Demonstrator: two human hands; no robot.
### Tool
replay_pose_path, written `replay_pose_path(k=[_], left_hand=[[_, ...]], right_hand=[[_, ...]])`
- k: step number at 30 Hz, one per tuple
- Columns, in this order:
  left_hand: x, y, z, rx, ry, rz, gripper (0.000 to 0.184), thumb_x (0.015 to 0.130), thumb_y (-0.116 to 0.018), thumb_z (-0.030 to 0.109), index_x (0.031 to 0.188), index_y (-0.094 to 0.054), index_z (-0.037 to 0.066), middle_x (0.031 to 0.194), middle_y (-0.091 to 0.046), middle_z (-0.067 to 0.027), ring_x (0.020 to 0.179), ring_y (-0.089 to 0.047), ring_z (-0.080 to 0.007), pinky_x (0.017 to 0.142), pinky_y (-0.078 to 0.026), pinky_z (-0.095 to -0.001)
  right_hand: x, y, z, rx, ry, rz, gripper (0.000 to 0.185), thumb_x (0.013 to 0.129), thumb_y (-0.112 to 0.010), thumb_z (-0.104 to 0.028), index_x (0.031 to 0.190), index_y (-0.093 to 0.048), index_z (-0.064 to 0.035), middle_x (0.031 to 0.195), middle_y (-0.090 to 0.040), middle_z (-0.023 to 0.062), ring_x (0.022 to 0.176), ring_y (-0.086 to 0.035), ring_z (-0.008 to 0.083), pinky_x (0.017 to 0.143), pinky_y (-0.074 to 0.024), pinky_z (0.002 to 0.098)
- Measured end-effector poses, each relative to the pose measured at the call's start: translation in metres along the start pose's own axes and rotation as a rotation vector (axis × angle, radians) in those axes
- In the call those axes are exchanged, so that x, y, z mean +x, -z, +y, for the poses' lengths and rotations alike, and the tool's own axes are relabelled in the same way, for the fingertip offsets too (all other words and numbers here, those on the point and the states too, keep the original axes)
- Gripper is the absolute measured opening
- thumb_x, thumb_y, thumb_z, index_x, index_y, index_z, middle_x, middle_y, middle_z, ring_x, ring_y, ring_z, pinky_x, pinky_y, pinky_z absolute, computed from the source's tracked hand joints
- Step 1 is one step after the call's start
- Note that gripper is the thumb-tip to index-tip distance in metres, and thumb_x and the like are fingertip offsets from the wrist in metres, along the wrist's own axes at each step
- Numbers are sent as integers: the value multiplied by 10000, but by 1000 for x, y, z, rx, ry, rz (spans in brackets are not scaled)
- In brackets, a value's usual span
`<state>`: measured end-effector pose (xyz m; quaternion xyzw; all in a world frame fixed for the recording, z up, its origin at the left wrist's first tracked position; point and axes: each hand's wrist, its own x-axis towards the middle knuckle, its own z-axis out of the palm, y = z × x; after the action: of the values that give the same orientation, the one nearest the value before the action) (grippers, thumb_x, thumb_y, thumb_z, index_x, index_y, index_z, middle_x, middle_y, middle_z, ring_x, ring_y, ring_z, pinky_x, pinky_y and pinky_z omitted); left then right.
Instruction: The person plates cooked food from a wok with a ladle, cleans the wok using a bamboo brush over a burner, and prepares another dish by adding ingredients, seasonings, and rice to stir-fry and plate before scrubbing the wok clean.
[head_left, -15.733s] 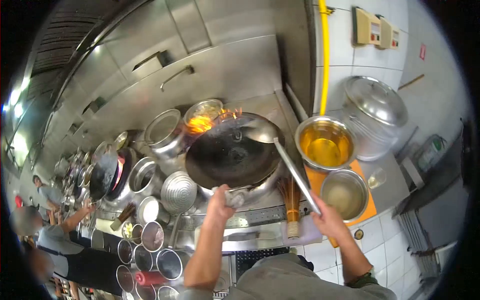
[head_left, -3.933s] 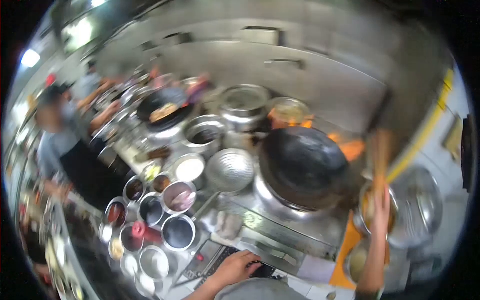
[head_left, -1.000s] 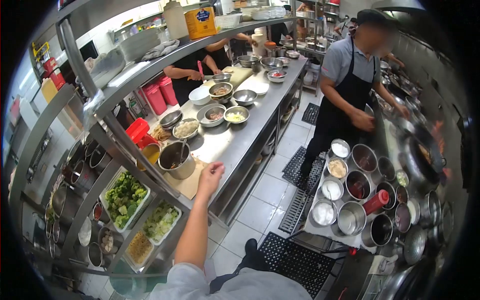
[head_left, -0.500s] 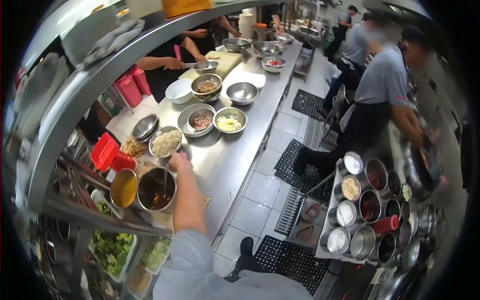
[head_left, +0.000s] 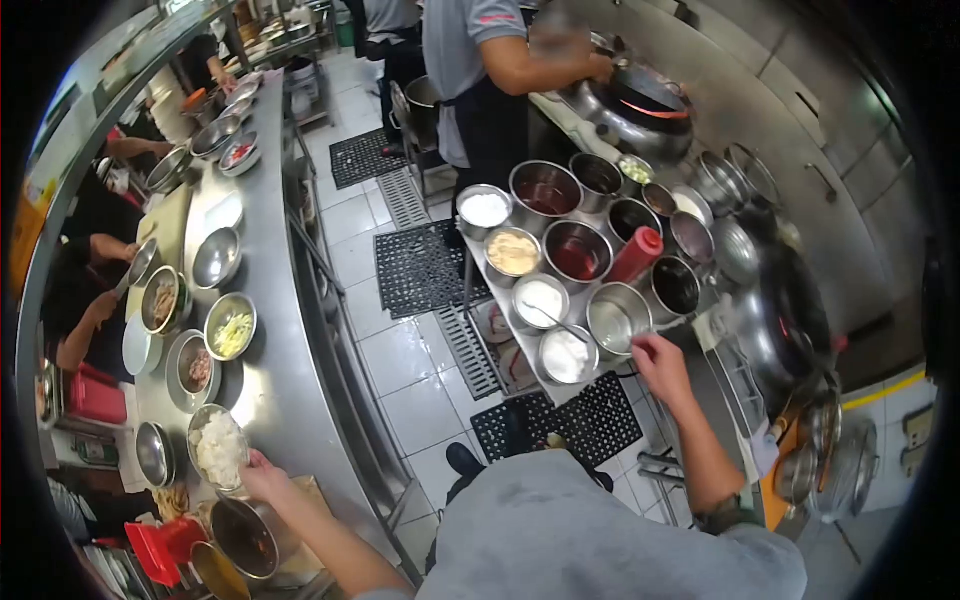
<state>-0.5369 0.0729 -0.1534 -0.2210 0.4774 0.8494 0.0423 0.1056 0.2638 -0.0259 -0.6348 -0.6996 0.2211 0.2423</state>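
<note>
My left hand (head_left: 264,476) is closed on the rim of a metal bowl (head_left: 226,487) on the steel counter. White cooked rice (head_left: 219,449) is heaped in that bowl. Just below it is a deep pot (head_left: 246,540) with dark sauce at the bottom. Over at the seasoning station, my right hand (head_left: 660,364) hangs by the near rim of a steel pot (head_left: 618,318) of clear liquid, its fingers bent together. Whether they hold anything does not show. Left of that pot, a spoon (head_left: 566,326) leans from a container of white powder (head_left: 566,356).
A red squeeze bottle (head_left: 637,255) lies across the sauce pots. Bowls of chopped yellow-white food (head_left: 232,335) and pinkish meat (head_left: 197,371) stand along the counter (head_left: 290,400). A co-worker (head_left: 480,80) works at a wok (head_left: 645,98). Rubber mats (head_left: 425,268) lie on the tiled floor.
The view has swung right toward the seasoning pots and stove. My right hand has come into sight beside the pots. My left hand is still at the rice bowl.
</note>
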Motion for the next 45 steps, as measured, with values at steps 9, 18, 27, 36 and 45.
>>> replay_pose_path(k=[9, 18, 27, 36, 45], left_hand=[[-197, 22, 0, 379, 325, -367, 129, 829, -543, 58, 943, -525, 0, 850, -573, -71, 691, -573, -150, 641, -546, -265], [-323, 1, -26, 655, 426, -635, 117, 850, -539, 88, 966, -532, 74, 843, -628, -53, 619, -600, -123, 566, -516, -253], [-363, -3, -39, 733, 356, -736, 49, 860, -549, 87, 891, -522, 59, 830, -635, -79, 601, -602, -134, 552, -516, -253], [-376, 2, -29, 755, 320, -648, 46, 852, -554, 69, 885, -529, 49, 825, -634, -89, 585, -600, -134, 528, -514, -244], [-381, 8, -27, 758, 285, -579, 68, 832, -550, 65, 894, -531, 44, 850, -638, -94, 586, -605, -140, 523, -514, -244]], right_hand=[[81, -38, -10, -283, 560, -539, 345, 758, -568, -9, 1080, -635, -112, 975, -607, 98, 861, -609, 302, 741, -496, 378], [116, -36, -18, 241, 522, -43, 161, 847, -606, -86, 987, -657, -27, 843, -659, 126, 713, -647, 250, 640, -503, 313], [222, -75, -41, 573, 272, 353, 106, 861, -593, -123, 874, -620, -22, 677, -641, 131, 616, -650, 256, 561, -483, 337], [282, -121, -61, 371, 316, 350, 106, 831, -588, -148, 826, -606, -44, 694, -628, 171, 663, -632, 349, 586, -484, 426], [299, -144, -42, 611, 86, 248, 120, 808, -602, -139, 786, -607, -21, 677, -652, 139, 584, -652, 266, 533, -503, 355]])
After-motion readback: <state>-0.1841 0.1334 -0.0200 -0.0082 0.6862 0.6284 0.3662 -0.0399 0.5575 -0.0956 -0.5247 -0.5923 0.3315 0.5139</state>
